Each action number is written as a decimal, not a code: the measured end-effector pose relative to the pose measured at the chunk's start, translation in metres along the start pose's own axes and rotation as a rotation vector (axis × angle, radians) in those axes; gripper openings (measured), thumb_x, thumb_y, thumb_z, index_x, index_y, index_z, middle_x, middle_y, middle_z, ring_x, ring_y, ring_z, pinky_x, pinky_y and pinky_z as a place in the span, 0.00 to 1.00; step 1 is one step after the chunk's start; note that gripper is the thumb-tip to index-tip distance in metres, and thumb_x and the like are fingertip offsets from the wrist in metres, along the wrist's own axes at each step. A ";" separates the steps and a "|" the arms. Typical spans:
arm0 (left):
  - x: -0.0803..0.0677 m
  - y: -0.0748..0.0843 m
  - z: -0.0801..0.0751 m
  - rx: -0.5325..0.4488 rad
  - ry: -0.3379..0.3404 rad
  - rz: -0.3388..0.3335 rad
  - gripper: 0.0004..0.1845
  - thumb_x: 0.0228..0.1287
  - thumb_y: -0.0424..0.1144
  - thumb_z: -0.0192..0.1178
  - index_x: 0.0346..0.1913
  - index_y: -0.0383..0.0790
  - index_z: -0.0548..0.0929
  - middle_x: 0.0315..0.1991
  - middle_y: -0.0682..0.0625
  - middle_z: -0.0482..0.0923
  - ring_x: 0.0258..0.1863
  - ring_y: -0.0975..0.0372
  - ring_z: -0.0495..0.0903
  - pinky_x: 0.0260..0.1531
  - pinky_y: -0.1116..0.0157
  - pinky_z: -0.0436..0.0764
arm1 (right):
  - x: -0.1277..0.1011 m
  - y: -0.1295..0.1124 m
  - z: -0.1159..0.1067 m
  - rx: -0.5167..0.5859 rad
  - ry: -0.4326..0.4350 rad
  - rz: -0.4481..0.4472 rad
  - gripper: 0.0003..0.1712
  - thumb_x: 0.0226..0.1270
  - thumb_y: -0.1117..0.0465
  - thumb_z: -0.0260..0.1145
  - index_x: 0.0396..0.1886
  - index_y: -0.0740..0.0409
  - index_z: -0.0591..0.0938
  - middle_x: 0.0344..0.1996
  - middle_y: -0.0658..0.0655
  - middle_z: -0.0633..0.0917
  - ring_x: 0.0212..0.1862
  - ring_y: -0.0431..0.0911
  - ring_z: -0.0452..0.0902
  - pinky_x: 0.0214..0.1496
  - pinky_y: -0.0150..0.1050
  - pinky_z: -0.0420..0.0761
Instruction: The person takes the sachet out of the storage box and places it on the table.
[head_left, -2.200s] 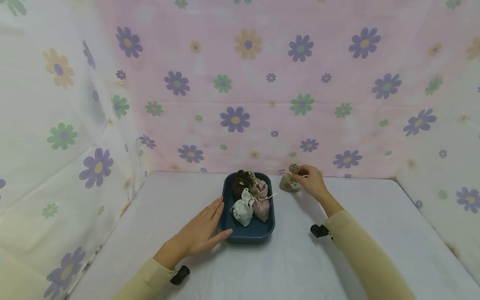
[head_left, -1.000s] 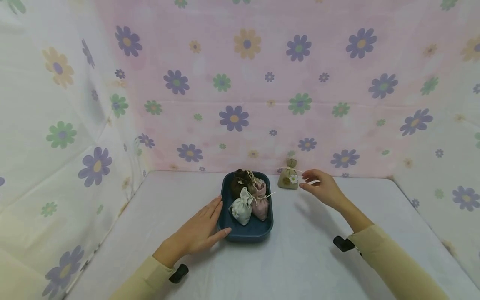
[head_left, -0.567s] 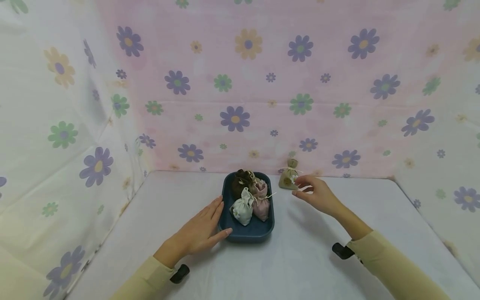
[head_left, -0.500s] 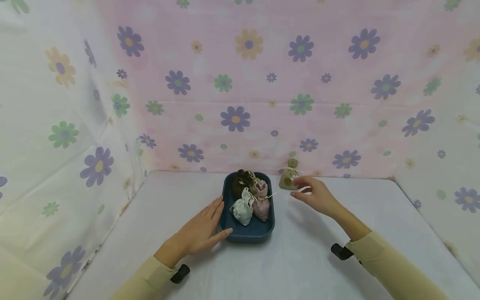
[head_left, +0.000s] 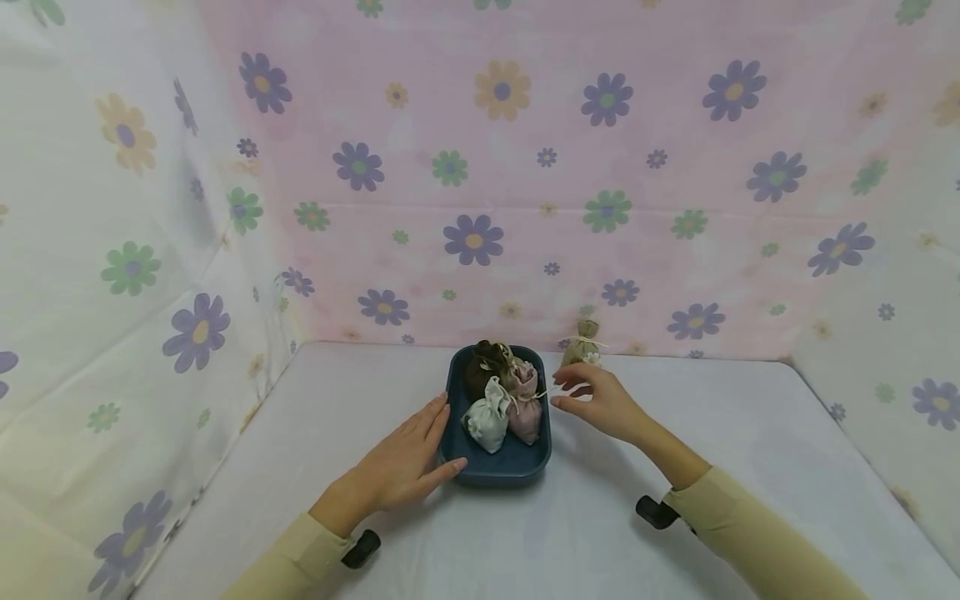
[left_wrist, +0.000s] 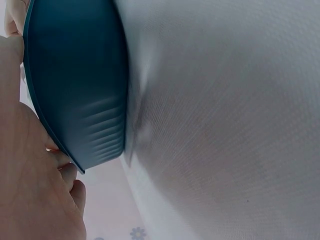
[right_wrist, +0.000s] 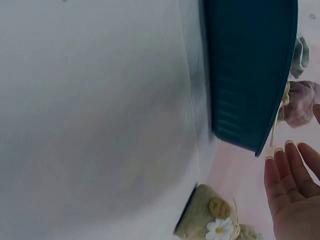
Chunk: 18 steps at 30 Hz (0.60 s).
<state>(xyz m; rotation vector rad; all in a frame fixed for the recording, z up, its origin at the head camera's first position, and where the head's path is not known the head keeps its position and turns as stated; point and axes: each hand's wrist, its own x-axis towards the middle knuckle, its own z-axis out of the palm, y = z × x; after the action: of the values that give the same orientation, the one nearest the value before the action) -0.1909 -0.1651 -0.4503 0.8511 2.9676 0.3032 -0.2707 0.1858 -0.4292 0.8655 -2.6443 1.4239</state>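
Several pouches (head_left: 487,425) inside blue tray (head_left: 498,480); left fingers (head_left: 431,421) touching rim.

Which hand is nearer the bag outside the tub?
Right. The right hand is just in front of that bag; the left hand is farther, touching the left side of the tub.

Tray (head_left: 498,472) on table (head_left: 480,550) | bags (head_left: 487,423) in tray | lone bag (head_left: 581,351) on table, tray's 2 o'clock | left hand (head_left: 397,461) 8 o'clock | right hand (head_left: 606,407) 3 o'clock
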 end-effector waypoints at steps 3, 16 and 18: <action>0.000 0.001 -0.002 -0.004 -0.006 -0.001 0.52 0.75 0.74 0.31 0.82 0.32 0.47 0.84 0.42 0.36 0.82 0.55 0.38 0.79 0.54 0.51 | 0.003 -0.001 0.006 0.009 -0.014 -0.006 0.22 0.69 0.62 0.72 0.58 0.68 0.81 0.52 0.67 0.83 0.53 0.60 0.82 0.57 0.56 0.82; 0.000 0.002 -0.003 -0.008 0.016 0.009 0.52 0.75 0.73 0.33 0.81 0.31 0.47 0.84 0.41 0.37 0.82 0.54 0.40 0.78 0.54 0.52 | 0.018 -0.008 0.030 -0.058 0.031 -0.001 0.20 0.65 0.62 0.75 0.53 0.67 0.84 0.46 0.61 0.87 0.46 0.54 0.82 0.50 0.53 0.84; 0.000 0.002 -0.003 -0.008 0.019 0.010 0.52 0.75 0.73 0.33 0.81 0.31 0.48 0.84 0.41 0.38 0.82 0.54 0.40 0.78 0.54 0.53 | 0.020 -0.009 0.032 -0.081 0.038 0.013 0.20 0.64 0.61 0.76 0.53 0.65 0.85 0.44 0.58 0.88 0.44 0.50 0.82 0.47 0.49 0.84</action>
<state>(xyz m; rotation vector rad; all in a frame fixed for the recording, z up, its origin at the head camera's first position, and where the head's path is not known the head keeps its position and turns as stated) -0.1902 -0.1643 -0.4475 0.8678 2.9780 0.3249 -0.2761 0.1476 -0.4362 0.8073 -2.6637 1.3119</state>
